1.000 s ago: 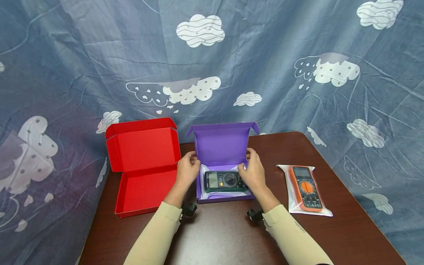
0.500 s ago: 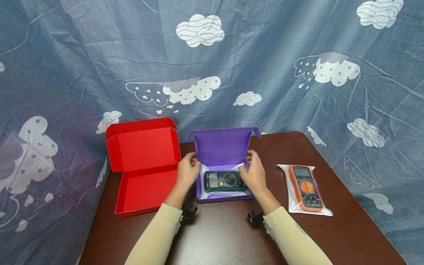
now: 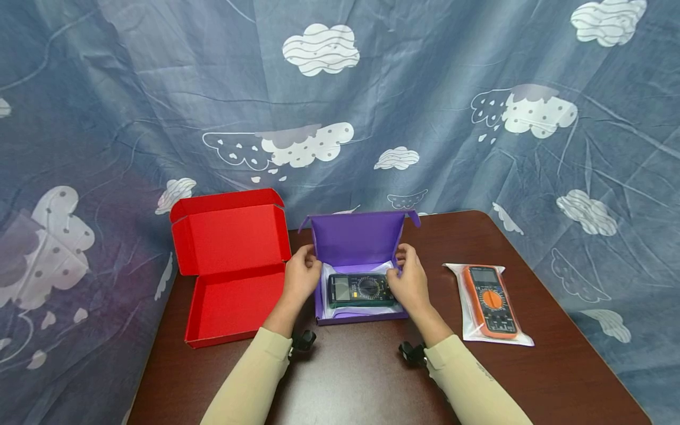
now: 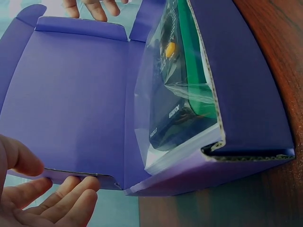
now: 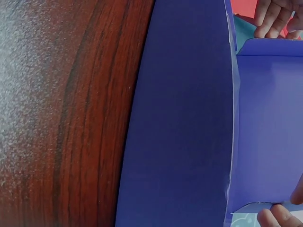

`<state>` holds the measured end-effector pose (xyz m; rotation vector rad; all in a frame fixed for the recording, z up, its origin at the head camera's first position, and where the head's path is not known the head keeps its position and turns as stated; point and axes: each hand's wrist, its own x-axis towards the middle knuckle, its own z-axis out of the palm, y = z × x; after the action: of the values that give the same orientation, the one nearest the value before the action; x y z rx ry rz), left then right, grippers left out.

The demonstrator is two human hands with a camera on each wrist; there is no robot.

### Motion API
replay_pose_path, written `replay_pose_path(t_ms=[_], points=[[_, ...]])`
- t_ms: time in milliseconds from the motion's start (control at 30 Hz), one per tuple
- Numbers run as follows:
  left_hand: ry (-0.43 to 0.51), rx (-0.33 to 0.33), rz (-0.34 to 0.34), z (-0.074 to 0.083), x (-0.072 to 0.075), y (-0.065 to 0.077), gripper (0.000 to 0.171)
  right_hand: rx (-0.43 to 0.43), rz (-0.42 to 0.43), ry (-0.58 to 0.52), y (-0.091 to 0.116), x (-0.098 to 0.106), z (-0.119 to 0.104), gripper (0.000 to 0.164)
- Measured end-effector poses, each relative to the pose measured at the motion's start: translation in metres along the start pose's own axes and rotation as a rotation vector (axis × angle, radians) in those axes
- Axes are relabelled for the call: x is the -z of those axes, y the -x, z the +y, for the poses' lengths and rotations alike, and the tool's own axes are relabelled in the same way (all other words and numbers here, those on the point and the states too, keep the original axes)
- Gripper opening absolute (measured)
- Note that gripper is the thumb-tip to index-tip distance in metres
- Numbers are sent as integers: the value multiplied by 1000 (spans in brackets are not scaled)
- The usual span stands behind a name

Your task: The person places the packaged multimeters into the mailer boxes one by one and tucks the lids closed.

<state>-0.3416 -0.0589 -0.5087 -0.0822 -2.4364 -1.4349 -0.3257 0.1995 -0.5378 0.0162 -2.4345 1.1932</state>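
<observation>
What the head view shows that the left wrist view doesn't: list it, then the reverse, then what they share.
Only the head view: the open red box, the orange multimeter in its bag, and the person's sleeves.

Only the left wrist view: the corrugated cut edge of the purple box's cardboard, close enough to make out its ridges.

Both: that purple box with its lid raised, the bagged dark green multimeter inside it, the left hand, the right hand and the table.

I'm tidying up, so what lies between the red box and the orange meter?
The purple box, holding the green meter, with the left hand and right hand at its sides; the head view shows this.
</observation>
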Motion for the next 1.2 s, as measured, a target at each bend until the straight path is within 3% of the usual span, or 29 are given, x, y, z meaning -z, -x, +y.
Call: replay_pose_path(t_ms=[567, 1067, 1200], points=[[90, 58, -21, 0, 3, 1, 35, 38, -51, -150, 0, 7, 10, 51], [138, 37, -9, -8, 6, 3, 33, -7, -102, -284, 2, 9, 15, 47], [138, 34, -14, -8, 8, 4, 31, 14, -97, -317, 5, 14, 7, 45]])
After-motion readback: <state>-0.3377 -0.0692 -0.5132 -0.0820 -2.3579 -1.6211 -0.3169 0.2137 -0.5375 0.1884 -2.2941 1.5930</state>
